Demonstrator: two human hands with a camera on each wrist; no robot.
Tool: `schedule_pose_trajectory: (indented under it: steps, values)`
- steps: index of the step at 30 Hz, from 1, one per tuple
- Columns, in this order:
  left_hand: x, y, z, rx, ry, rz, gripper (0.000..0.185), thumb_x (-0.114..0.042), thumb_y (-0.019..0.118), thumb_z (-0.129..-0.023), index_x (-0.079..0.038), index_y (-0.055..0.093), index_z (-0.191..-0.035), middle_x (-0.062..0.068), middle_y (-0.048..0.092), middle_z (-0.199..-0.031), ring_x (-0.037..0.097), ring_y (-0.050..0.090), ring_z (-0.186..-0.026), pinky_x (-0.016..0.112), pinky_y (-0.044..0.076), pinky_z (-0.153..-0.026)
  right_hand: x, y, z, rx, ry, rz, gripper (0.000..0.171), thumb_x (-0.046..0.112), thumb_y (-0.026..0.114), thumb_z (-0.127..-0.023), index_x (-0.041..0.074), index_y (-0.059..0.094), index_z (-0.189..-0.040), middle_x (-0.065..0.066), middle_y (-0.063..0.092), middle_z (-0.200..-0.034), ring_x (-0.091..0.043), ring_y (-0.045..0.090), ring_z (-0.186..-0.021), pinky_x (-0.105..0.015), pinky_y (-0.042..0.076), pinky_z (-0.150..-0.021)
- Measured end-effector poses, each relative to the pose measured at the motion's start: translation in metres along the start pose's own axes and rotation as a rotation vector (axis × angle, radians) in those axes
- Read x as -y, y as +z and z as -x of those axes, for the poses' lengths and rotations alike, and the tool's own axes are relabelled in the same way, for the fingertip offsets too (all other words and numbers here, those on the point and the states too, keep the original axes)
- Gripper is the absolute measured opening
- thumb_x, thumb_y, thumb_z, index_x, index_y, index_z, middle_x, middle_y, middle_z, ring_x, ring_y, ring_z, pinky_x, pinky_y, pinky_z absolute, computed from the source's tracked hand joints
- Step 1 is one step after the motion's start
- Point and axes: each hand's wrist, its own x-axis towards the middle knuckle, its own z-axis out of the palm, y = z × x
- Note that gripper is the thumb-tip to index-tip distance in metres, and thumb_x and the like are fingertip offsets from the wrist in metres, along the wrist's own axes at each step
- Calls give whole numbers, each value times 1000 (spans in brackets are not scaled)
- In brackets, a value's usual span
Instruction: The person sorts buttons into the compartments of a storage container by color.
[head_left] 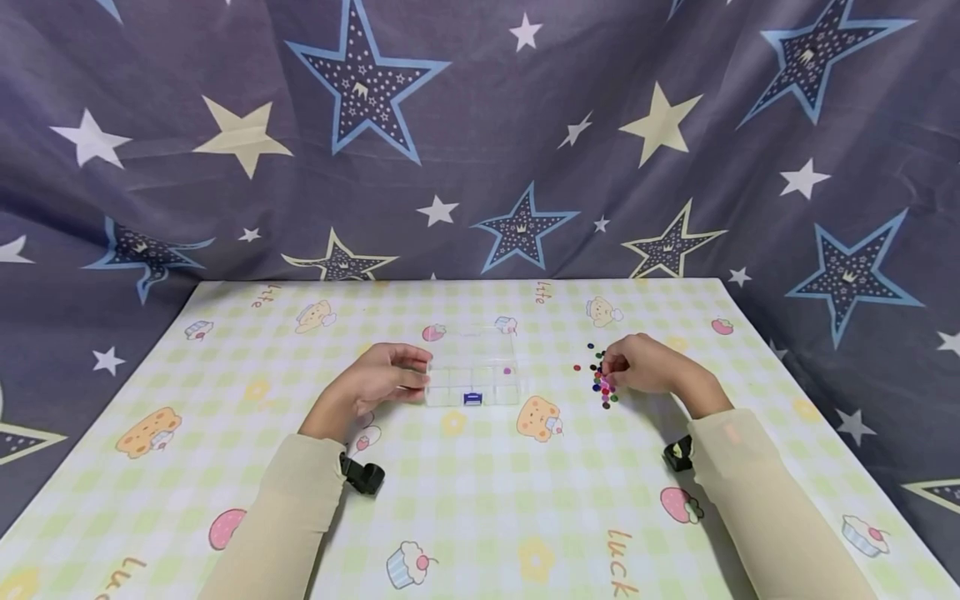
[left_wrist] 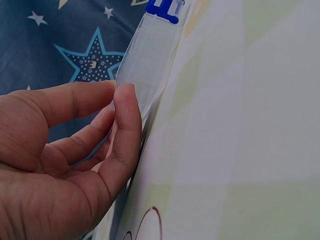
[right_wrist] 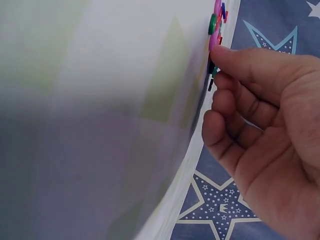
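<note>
Clear box (head_left: 472, 372), compartments barely discernible, is pinched by left hand (head_left: 386, 379); right hand (head_left: 645, 365), fingers curled, touches buttons (head_left: 602, 383).

One clear compartment box (head_left: 472, 375) sits on the table, with one purple button (head_left: 507, 370) inside. A pile of small coloured buttons (head_left: 602, 385) lies nearby, too many and too small to count. Two hands are in view.
</note>
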Motion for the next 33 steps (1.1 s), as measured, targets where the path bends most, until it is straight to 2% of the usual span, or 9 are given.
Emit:
schedule_pose_trajectory:
  steps: [17,33]
  values:
    - [0,0,1,6,17,-5,48,8,65,-96,10,50,-141,20,54,-124,19,63,-91,31,62,-81,3,-4,-4,68,14,15,13,-1,66,-95,10,69,-88,1,60,-74,-13,50,-66,-29,43,-63]
    - [0,0,1,-6,6,-7,48,7,66,-96,9,51,-141,20,54,-125,20,64,-90,31,62,-81,4,-2,-1,58,7,77,12,3,67,-92,12,67,-83,2,57,-73,-13,49,-67,-29,42,-64]
